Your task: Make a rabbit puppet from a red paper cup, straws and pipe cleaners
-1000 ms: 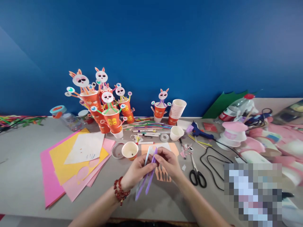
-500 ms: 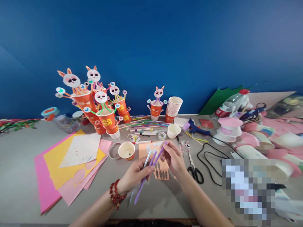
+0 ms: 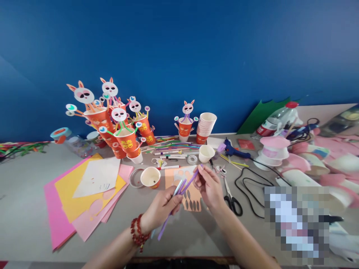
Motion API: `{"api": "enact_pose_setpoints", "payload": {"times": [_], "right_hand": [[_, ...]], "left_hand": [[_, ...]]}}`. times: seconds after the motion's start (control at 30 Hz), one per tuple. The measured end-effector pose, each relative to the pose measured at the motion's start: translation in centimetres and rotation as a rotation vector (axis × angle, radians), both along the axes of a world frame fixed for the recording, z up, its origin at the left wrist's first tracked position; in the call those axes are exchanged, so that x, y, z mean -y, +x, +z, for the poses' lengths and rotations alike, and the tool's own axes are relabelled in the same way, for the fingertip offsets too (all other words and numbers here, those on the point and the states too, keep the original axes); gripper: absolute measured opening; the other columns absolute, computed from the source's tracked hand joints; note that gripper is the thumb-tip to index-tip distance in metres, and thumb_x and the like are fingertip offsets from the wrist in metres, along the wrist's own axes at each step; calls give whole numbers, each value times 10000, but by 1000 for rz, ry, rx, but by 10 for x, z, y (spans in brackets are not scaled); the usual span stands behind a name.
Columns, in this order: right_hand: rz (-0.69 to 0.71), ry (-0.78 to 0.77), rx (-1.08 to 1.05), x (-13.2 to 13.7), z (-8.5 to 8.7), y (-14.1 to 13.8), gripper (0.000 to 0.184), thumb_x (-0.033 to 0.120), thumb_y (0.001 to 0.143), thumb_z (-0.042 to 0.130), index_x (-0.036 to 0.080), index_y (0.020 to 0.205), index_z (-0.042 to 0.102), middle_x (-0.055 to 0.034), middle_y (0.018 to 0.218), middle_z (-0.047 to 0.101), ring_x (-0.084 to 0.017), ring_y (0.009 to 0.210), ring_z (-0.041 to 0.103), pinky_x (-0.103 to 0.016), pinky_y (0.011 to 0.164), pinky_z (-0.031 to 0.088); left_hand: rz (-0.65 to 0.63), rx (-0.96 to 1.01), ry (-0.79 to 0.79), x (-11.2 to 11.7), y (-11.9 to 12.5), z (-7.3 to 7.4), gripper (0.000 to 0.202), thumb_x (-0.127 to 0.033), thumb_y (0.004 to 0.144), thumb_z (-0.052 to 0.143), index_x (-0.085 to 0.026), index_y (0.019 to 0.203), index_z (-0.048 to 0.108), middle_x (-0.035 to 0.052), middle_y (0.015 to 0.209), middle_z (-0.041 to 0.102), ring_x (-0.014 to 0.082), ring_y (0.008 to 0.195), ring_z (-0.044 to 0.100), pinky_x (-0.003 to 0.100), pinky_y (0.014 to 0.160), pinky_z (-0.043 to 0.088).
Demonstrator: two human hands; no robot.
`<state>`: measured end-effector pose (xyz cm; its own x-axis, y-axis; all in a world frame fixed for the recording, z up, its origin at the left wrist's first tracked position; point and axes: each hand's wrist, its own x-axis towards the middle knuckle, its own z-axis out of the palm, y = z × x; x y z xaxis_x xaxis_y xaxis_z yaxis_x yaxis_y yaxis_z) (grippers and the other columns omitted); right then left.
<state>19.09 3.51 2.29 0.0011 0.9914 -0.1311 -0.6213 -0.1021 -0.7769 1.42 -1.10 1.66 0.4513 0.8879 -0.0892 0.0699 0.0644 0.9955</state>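
The left hand (image 3: 162, 206) is closed round a few straws (image 3: 166, 226) at their middle. This keeps them bunched and slanted, with the low ends toward 7 o'clock, above the table (image 3: 25, 209). The right hand (image 3: 209, 186) pinches the top of one purple straw (image 3: 193, 179) between thumb and fingertips, which holds it apart from the rest and pointing to 1 o'clock. They hover over an orange sheet (image 3: 193, 201) cut with leaf shapes. A cup (image 3: 150, 177) stands at 10 o'clock from the hands and scissors (image 3: 232, 203) lie at 3 o'clock, both within reach. A second ago both hands were close together on the bunch. Since then the right has drawn off toward 1 o'clock with its straw, and the left has barely shifted.
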Motion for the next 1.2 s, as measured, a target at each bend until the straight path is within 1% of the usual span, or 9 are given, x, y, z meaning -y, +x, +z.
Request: {"api": "enact_pose_setpoints", "payload": {"times": [0.27, 0.47, 0.53, 0.67, 0.73, 0.8, 0.87, 1.0, 1.2], "right_hand": [[-39, -6, -9, 2, 1, 0, 280, 382, 676, 854, 165, 670, 676, 37, 447, 549, -51, 392, 417, -170, 408, 340], [-45, 10, 36, 0, 2, -1, 291, 395, 679, 849, 170, 666, 664, 34, 455, 553, -68, 386, 435, -191, 392, 355], [-117, 45, 68, -5, 8, 12, 293, 400, 691, 840, 177, 662, 652, 35, 477, 559, -68, 388, 436, -189, 379, 352], [-547, 299, 122, -13, 24, 50, 292, 382, 757, 797, 207, 645, 592, 52, 565, 585, -62, 421, 456, -179, 396, 395], [-378, 308, 246, -10, 25, 54, 244, 405, 772, 784, 211, 725, 644, 25, 635, 639, -80, 434, 498, -189, 371, 396], [29, 254, 383, -4, 19, 43, 280, 423, 760, 791, 187, 696, 654, 15, 557, 621, -94, 400, 514, -195, 344, 399], [282, 201, 435, 1, 9, 24, 336, 449, 797, 749, 171, 650, 630, 12, 521, 609, -93, 384, 517, -199, 358, 434], [364, 201, 427, 4, -4, 1, 323, 454, 818, 726, 166, 702, 639, 27, 545, 616, -78, 387, 528, -183, 386, 459], [469, 201, 402, 5, -8, 3, 337, 471, 818, 723, 153, 728, 658, 20, 578, 623, -76, 399, 537, -174, 391, 458]], "left_hand": [[76, -15, -1, 8, 2, -11, 347, -462, 964, 449, -192, 746, 439, -72, 503, 436, 70, 434, 342, 209, 470, 257], [117, -39, 19, 11, -1, -6, 355, -486, 953, 455, -190, 756, 455, -66, 494, 454, 80, 437, 369, 217, 484, 279], [118, -49, 0, 14, -4, -7, 365, -499, 945, 466, -192, 749, 451, -66, 490, 454, 81, 438, 374, 218, 485, 282], [156, -14, -115, 19, -10, -12, 419, -568, 908, 498, -190, 731, 460, -69, 483, 443, 74, 426, 339, 214, 460, 264], [203, 28, -127, 17, -10, -10, 440, -590, 897, 502, -183, 734, 479, -74, 479, 426, 72, 432, 324, 210, 459, 261], [176, 89, -131, 13, -8, -4, 433, -579, 911, 487, -156, 846, 555, -72, 491, 438, 75, 432, 328, 207, 454, 260], [143, 142, -131, 9, -5, 3, 431, -554, 936, 455, -144, 900, 583, -69, 493, 445, 74, 428, 332, 208, 451, 252], [105, 122, -114, 3, 0, 9, 434, -538, 935, 472, -136, 818, 588, -63, 465, 443, 70, 429, 335, 215, 465, 251], [100, 93, -127, -1, 2, 6, 464, -592, 871, 545, -159, 704, 522, -69, 492, 403, 65, 435, 312, 222, 451, 222]]}}
